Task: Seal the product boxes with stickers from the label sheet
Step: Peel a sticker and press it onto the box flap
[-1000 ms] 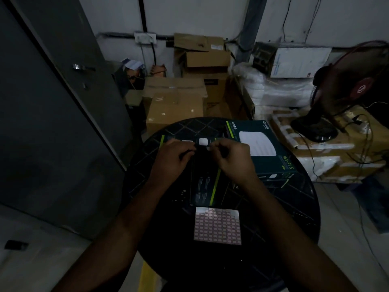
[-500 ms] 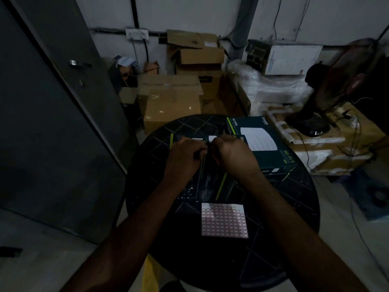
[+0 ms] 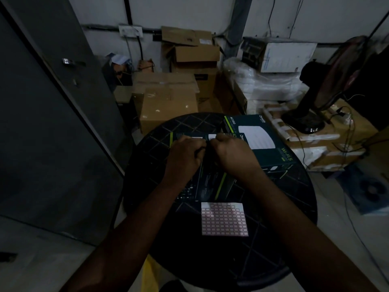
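Head view. Left hand (image 3: 186, 153) and right hand (image 3: 232, 153), fingers curled, meet at the far edge of a dark product box (image 3: 210, 180) on the round table (image 3: 294, 207) (whether they pinch anything is unclear). The label sheet (image 3: 224, 219) lies nearer; a second box (image 3: 271, 152) sits right.
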{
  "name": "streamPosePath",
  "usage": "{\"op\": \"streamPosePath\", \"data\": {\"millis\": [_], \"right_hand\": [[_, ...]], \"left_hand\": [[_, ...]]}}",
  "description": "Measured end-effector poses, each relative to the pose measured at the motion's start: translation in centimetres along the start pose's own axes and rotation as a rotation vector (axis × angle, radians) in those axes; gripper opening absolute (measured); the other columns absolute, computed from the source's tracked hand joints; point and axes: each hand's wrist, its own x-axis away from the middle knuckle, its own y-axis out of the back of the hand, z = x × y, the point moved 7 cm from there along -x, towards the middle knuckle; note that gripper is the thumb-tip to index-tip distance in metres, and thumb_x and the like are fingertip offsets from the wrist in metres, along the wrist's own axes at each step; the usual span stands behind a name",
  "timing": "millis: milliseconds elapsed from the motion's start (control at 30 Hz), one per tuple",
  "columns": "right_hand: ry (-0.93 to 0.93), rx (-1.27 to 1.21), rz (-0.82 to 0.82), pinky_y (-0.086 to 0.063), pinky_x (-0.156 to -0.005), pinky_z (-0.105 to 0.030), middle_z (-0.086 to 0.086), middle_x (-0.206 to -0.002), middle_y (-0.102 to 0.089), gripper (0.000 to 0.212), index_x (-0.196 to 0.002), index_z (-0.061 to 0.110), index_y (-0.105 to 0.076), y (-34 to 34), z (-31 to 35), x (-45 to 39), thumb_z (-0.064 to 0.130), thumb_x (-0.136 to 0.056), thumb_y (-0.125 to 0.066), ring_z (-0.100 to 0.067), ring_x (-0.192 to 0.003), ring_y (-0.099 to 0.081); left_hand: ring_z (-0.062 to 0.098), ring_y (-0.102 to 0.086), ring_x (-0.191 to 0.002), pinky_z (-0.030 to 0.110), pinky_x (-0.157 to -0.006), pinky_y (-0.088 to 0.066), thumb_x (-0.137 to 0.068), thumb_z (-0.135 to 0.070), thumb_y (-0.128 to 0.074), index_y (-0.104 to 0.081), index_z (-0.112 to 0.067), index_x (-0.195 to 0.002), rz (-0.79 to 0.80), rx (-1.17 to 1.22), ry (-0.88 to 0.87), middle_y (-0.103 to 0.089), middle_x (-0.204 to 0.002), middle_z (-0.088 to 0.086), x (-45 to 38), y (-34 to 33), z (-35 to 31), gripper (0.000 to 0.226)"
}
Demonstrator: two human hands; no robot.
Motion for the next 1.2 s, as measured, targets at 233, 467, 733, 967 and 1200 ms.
{"op": "streamPosePath", "data": {"millis": [233,467,733,967,1200], "right_hand": [[-0.081,-0.387,0.028,-0.046,-0.065,-0.027,-0.002,-0.088,-0.065,0.035,-0.097,0.019,-0.077,0.1,-2.8,0.7,0.031,-0.086,-0.047,-0.016,-0.078,-0.061],[-0.268,-0.676,-0.122,-0.054,-0.084,-0.026,0.002,-0.095,-0.075,0.015,-0.096,0.019,-0.079,-0.8,-5.8,1.4,0.012,-0.086,-0.070,-0.012,-0.090,-0.068],[-0.081,-0.436,-0.167,-0.054,-0.069,-0.033,0.003,-0.092,-0.069,0.009,-0.089,0.023,-0.078,-1.2,-4.1,1.1,0.027,-0.082,-0.079,-0.015,-0.083,-0.065],[0.058,-0.377,-0.284,-0.040,-0.079,-0.024,-0.001,-0.092,-0.069,0.008,-0.090,0.014,-0.078,-1.6,-3.1,1.4,0.015,-0.082,-0.078,-0.021,-0.090,-0.055],[-0.096,-0.601,-0.217,-0.035,-0.087,-0.010,0.004,-0.100,-0.071,0.030,-0.099,0.021,-0.077,-2.1,-5.3,1.8,0.016,-0.071,-0.088,-0.002,-0.099,-0.049]], "left_hand": [[0.019,-0.060,-0.094,0.036,-0.083,-0.050,-0.084,-0.021,-0.071,-0.076,-0.023,-0.099,-0.045,0.022,-0.010,-0.074,-0.102,-0.008,0.1,0.2,0.0,0.015],[0.017,-0.061,-0.096,0.038,-0.085,-0.052,-0.083,-0.019,-0.074,-0.078,-0.021,-0.096,-0.071,0.041,0.009,-0.075,-0.102,-0.006,0.2,0.7,-0.4,0.013],[0.017,-0.062,-0.098,0.039,-0.087,-0.051,-0.083,-0.019,-0.073,-0.078,-0.021,-0.097,-0.076,0.030,0.006,-0.075,-0.103,-0.005,0.7,0.5,-0.3,0.015],[0.023,-0.061,-0.093,0.042,-0.081,-0.052,-0.082,-0.014,-0.072,-0.075,-0.019,-0.096,-0.083,-0.008,-0.044,-0.074,-0.103,-0.003,0.9,0.4,-0.7,0.015],[0.021,-0.058,-0.099,0.038,-0.084,-0.046,-0.085,-0.016,-0.071,-0.074,-0.020,-0.098,-0.103,-0.068,-0.076,-0.073,-0.110,-0.005,1.1,0.0,-0.7,0.014]]}}
